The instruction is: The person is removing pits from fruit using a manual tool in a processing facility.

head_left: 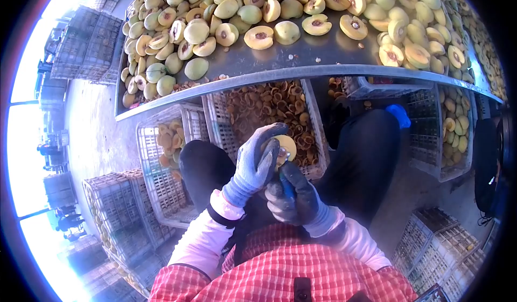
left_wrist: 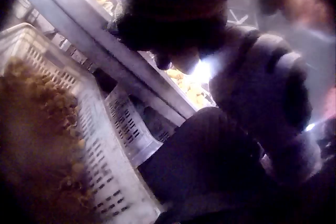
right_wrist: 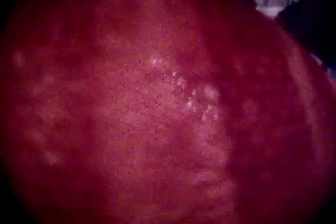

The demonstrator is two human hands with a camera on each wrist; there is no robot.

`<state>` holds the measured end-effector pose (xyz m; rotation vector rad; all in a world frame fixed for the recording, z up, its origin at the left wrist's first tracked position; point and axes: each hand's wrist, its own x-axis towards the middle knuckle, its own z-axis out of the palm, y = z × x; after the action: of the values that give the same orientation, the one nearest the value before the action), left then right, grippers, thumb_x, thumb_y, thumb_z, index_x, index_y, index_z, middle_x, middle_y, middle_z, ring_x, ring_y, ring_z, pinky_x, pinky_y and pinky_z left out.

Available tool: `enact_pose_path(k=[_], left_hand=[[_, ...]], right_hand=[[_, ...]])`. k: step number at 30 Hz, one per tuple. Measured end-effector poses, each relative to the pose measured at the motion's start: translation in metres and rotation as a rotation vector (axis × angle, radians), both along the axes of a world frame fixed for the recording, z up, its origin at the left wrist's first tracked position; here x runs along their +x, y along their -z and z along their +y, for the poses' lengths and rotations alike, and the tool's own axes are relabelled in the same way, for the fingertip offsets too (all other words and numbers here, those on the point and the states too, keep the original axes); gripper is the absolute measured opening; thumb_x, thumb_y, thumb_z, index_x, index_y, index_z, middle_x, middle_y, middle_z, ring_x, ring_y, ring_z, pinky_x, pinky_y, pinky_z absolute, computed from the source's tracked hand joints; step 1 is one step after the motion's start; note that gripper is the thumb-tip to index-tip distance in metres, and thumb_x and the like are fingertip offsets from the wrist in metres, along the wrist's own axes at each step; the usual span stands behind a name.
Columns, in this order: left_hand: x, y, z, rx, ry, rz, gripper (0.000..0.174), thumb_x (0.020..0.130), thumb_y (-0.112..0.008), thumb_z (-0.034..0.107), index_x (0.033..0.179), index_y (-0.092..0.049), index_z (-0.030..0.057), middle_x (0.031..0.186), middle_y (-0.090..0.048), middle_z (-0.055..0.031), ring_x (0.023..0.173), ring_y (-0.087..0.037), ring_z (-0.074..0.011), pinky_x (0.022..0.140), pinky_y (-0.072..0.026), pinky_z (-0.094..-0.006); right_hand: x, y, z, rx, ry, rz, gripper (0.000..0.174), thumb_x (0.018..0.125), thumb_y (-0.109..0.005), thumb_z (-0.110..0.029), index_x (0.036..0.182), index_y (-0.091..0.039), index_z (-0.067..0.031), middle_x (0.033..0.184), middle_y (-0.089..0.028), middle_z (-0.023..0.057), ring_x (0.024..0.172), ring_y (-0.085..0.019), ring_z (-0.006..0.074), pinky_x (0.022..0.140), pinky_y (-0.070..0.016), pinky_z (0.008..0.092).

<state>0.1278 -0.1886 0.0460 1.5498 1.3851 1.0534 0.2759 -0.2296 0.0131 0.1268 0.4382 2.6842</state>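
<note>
In the head view the gloved left hand (head_left: pixel 255 162) holds a yellow fruit half (head_left: pixel 287 145) between thumb and fingers, its cut face showing. Just below it, the gloved right hand (head_left: pixel 293 195) is curled round a blue-handled tool (head_left: pixel 287 187), whose tip meets the fruit's centre. In the left wrist view the left hand (left_wrist: pixel 173 14) is dark at the top, and the right hand (left_wrist: pixel 262 82) is beside it; the fruit cannot be made out. Red cloth fills the right wrist view, which hides the right hand.
A metal table edge (head_left: pixel 323 71) crosses ahead, with many halved fruits (head_left: pixel 258 37) on it. Under the hands stands a crate (head_left: pixel 319 124) of brown scraps (head_left: pixel 269 105). Crates of fruit stand left (head_left: pixel 161 164) and right (head_left: pixel 431 164), between and beside the person's knees.
</note>
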Motion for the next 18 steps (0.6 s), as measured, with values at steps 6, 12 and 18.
enact_pose_path(k=[6, 12, 18], left_hand=[[0.022, 0.006, -0.02, -0.285, -0.269, -0.449, 0.04, 0.101, -0.038, 0.03, 0.114, -0.056, -0.0028, 0.105, -0.061, -0.0118, 0.095, -0.059, -0.0186, 0.085, -0.0468, -0.0311], [-0.114, -0.023, -0.044, 0.132, -0.839, -0.118, 0.039, 0.094, -0.056, 0.022, 0.125, -0.051, -0.001, 0.104, -0.059, -0.0197, 0.095, -0.06, -0.0275, 0.084, -0.0506, -0.0374], [-0.107, -0.046, 0.026, -0.049, -0.668, 0.551, 0.04, 0.087, -0.068, 0.019, 0.12, -0.057, 0.0022, 0.101, -0.066, -0.0138, 0.083, -0.064, -0.0197, 0.073, -0.0512, -0.0306]], right_hand=[[-0.004, -0.006, 0.003, -0.12, 0.037, 0.305, 0.048, 0.096, -0.04, -0.055, 0.084, -0.046, -0.0088, 0.058, -0.042, 0.0012, 0.044, -0.04, 0.0103, 0.037, -0.0338, 0.0223], [-0.002, 0.014, 0.0, -0.095, 0.026, 0.081, 0.048, 0.098, -0.04, -0.05, 0.099, -0.056, -0.0052, 0.064, -0.046, 0.0021, 0.05, -0.04, 0.0107, 0.042, -0.0342, 0.023], [-0.012, 0.008, 0.008, -0.076, -0.034, -0.266, 0.035, 0.097, -0.051, -0.037, 0.113, -0.056, -0.0071, 0.077, -0.057, 0.0031, 0.061, -0.054, 0.0136, 0.054, -0.0457, 0.0254]])
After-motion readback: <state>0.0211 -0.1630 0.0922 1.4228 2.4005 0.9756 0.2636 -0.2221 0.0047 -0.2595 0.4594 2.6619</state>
